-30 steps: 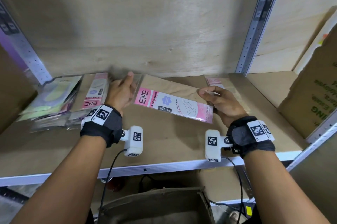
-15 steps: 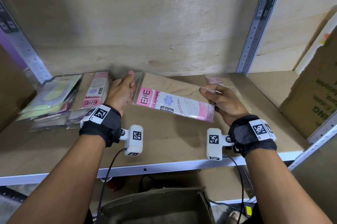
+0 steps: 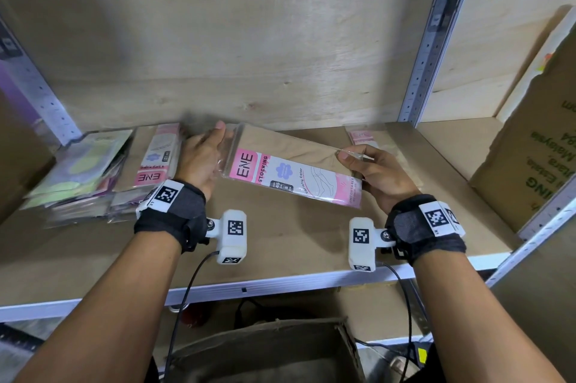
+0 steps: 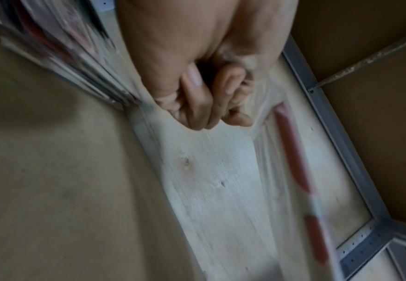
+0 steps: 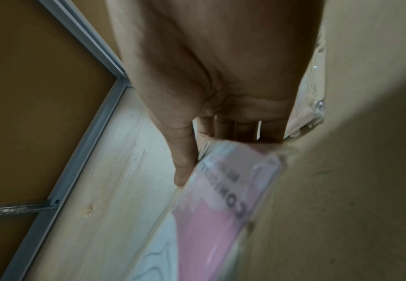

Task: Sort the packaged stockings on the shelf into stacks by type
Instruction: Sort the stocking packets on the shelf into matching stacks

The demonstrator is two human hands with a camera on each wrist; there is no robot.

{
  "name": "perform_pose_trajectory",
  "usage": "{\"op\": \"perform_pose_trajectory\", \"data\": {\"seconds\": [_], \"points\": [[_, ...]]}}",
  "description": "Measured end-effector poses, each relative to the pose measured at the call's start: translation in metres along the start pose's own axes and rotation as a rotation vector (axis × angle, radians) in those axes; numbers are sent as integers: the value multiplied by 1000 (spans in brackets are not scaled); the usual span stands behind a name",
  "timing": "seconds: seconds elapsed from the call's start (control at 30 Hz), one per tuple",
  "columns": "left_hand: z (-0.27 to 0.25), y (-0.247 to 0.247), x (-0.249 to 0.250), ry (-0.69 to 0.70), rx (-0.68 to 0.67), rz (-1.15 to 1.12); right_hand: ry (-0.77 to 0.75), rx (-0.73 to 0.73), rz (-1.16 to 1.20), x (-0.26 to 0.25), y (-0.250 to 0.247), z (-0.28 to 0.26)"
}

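We hold the pink ENE stocking pack point(image 3: 294, 178) above the shelf point(image 3: 280, 258), now tipped slightly further down at its right end and a bit nearer us than a second ago. Right hand point(image 3: 375, 176) pinches its right end; left hand point(image 3: 204, 161) grasps the left edge. It probably goes next onto the matching ENE stack point(image 3: 157, 161) just left, beside the mixed pile point(image 3: 78, 170).
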State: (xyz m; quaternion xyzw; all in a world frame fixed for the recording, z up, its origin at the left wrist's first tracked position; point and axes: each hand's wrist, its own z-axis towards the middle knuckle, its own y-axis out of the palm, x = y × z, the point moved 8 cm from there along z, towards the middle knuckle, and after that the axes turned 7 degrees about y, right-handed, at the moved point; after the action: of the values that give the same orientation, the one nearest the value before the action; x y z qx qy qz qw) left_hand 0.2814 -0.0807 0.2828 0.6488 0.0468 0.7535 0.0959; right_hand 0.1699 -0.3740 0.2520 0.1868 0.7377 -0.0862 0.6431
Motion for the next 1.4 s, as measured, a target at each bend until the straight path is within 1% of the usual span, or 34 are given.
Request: {"op": "perform_pose_trajectory", "data": {"seconds": [0.13, 0.33, 0.43, 0.5, 0.6, 0.73, 0.8, 0.83, 0.9, 0.97, 1.03, 1.07, 1.13, 1.2, 1.27, 1.4], "points": [[0, -1, -7, -72, 3, -85, 14, -16, 2, 3, 1, 1], [1, 8, -17, -164, -108, -224, 55, -35, 11, 11, 5, 5], [-1, 15, -10, -125, -176, -204, 85, -68, 31, 15, 11, 3], [-2, 18, -6, -102, -189, -203, 107, -69, 37, 18, 14, 3], [0, 14, -13, -157, -153, -222, 130, -52, 43, 19, 13, 2], [7, 0, -22, -208, -38, -188, 147, -48, 101, 19, 4, 3], [8, -6, -27, -235, 8, -244, 169, -21, 165, 20, -2, 4], [8, -5, -31, -266, 0, -273, 183, -8, 208, 21, -4, 5], [0, 4, -39, -338, -70, -231, 208, 5, 287, 24, -5, 6], [-12, 22, -46, -372, -201, -74, 217, -9, 343, 25, 1, 7], [-27, 45, -52, -381, -369, 69, 203, -31, 357, 24, 9, 7], [-35, 56, -54, -378, -443, 104, 188, -37, 339, 24, 12, 7], [-45, 71, -54, -341, -538, 129, 165, -33, 269, 24, 18, 7], [-48, 77, -53, -285, -569, 165, 173, -16, 183, 26, 21, 6], [-48, 78, -52, -246, -570, 220, 187, -16, 70, 28, 23, 6], [-43, 71, -54, -249, -474, 295, 199, -12, -160, 29, 18, 8]]}}
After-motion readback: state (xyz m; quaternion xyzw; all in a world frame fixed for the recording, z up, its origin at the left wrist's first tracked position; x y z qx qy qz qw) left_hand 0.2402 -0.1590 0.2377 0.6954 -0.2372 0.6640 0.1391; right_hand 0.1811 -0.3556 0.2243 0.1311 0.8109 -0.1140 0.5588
